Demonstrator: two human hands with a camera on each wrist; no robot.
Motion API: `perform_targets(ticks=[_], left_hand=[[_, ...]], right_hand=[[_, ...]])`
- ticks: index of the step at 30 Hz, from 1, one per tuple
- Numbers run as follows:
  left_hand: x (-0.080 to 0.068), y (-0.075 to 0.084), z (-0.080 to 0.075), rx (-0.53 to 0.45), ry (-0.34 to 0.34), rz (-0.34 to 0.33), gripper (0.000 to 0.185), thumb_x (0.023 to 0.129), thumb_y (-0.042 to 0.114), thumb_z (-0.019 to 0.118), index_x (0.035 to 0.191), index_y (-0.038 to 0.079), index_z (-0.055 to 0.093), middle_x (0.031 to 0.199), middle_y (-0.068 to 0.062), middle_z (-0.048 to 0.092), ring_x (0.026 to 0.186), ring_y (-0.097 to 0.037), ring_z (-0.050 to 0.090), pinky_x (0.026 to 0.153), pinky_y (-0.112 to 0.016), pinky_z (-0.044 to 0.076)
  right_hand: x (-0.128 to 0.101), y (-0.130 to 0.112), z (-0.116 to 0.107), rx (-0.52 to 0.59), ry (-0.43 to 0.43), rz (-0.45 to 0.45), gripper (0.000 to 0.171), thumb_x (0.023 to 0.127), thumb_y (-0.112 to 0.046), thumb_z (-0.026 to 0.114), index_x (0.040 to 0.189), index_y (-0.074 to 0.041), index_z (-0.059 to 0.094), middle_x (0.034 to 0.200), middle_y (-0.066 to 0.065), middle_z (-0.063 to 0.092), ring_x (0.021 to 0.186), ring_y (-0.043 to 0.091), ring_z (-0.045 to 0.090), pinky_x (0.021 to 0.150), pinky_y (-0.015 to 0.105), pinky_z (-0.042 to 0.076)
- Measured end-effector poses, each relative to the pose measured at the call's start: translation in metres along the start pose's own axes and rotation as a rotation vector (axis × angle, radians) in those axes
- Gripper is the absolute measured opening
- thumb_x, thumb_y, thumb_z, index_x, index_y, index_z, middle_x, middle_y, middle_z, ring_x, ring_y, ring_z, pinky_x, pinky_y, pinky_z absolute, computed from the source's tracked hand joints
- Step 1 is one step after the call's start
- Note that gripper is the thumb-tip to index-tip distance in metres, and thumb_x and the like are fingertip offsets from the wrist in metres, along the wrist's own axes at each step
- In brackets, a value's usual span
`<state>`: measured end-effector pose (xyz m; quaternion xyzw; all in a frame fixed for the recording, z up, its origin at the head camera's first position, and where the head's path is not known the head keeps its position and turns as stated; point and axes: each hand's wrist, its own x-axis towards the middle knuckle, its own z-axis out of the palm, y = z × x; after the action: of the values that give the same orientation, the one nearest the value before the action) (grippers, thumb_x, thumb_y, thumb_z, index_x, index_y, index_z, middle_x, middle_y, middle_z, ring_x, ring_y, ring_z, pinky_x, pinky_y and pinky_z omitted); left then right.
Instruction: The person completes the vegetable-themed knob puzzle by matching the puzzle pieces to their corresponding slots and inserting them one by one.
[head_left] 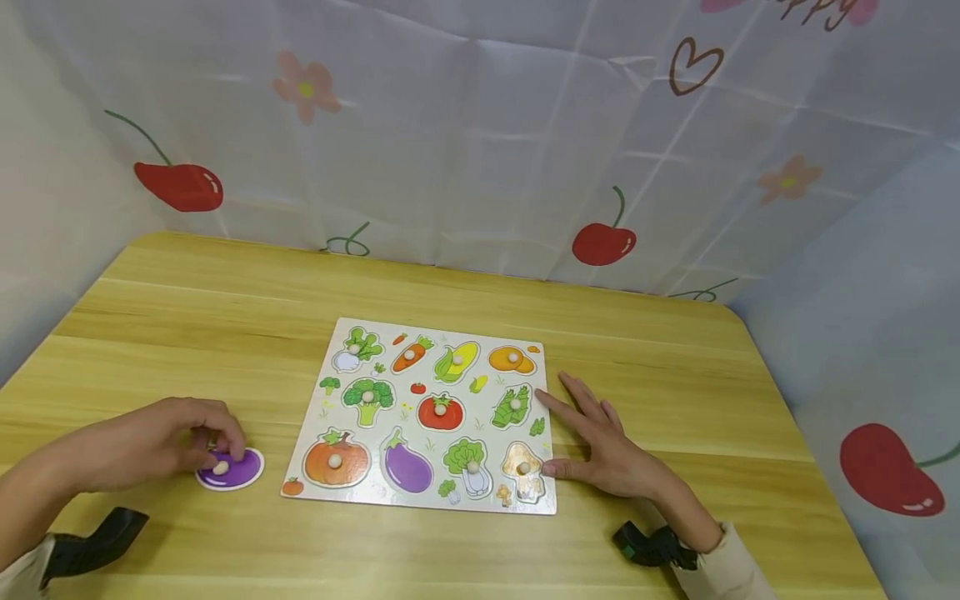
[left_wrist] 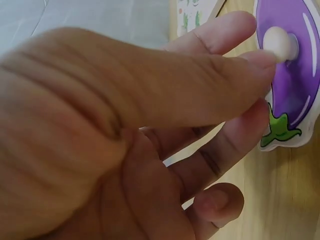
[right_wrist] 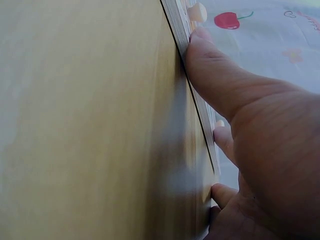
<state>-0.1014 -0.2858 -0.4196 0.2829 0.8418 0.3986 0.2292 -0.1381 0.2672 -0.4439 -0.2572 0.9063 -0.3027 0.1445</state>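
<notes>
My left hand (head_left: 183, 433) reaches down over a purple eggplant puzzle piece (head_left: 243, 471) left of the puzzle board (head_left: 397, 498). Its curled fingers close in on the pale round knob (left_wrist: 278, 44), and the thumb tip overlaps the knob in the left wrist view. Green leaves show at one end of the piece. On the board, the eggplant spot (head_left: 407, 465) has a printed eggplant and no knob. At the board's right edge my right hand (head_left: 611, 454) rests with fingers spread, its thumb (right_wrist: 210, 57) and index finger touching that edge.
Several knobbed vegetable pieces sit in the board, among them a pumpkin (head_left: 322, 473), a tomato (head_left: 450, 421) and a mushroom (head_left: 532, 483). The wooden table (head_left: 420, 558) meets a patterned cloth (head_left: 465, 167) at the back. Black wrist straps (head_left: 97, 546) circle both forearms.
</notes>
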Motion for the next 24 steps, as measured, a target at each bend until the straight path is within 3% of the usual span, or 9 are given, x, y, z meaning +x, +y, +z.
perform_targets(ticks=[9,17,24], left_hand=[[-0.006,-0.01,0.005,0.098,0.065,0.147,0.041,0.087,-0.013,0.065,0.1,0.025,0.068,0.098,0.01,0.066,0.086,-0.003,0.058,0.067,-0.02,0.048],[-0.009,-0.008,0.01,0.096,0.085,0.149,0.034,0.088,-0.006,0.069,0.1,0.025,0.068,0.1,0.009,0.067,0.084,-0.005,0.057,0.066,-0.02,0.047],[-0.007,-0.006,0.013,0.127,0.101,0.094,0.029,0.087,0.0,0.073,0.097,0.027,0.068,0.096,0.013,0.065,0.079,0.0,0.052,0.061,-0.02,0.045]], right_hand=[[0.0,0.0,0.0,-0.004,-0.001,0.006,0.09,0.083,-0.044,0.079,0.158,-0.026,0.032,0.168,0.017,0.005,0.154,0.042,-0.001,0.113,0.072,-0.002],[0.0,0.0,0.0,-0.003,-0.002,0.006,0.09,0.083,-0.043,0.079,0.158,-0.026,0.033,0.168,0.017,0.005,0.154,0.042,-0.001,0.113,0.072,-0.003],[0.0,0.0,0.001,-0.006,-0.002,0.005,0.09,0.083,-0.044,0.079,0.158,-0.026,0.033,0.168,0.018,0.006,0.154,0.042,0.002,0.113,0.072,-0.002]])
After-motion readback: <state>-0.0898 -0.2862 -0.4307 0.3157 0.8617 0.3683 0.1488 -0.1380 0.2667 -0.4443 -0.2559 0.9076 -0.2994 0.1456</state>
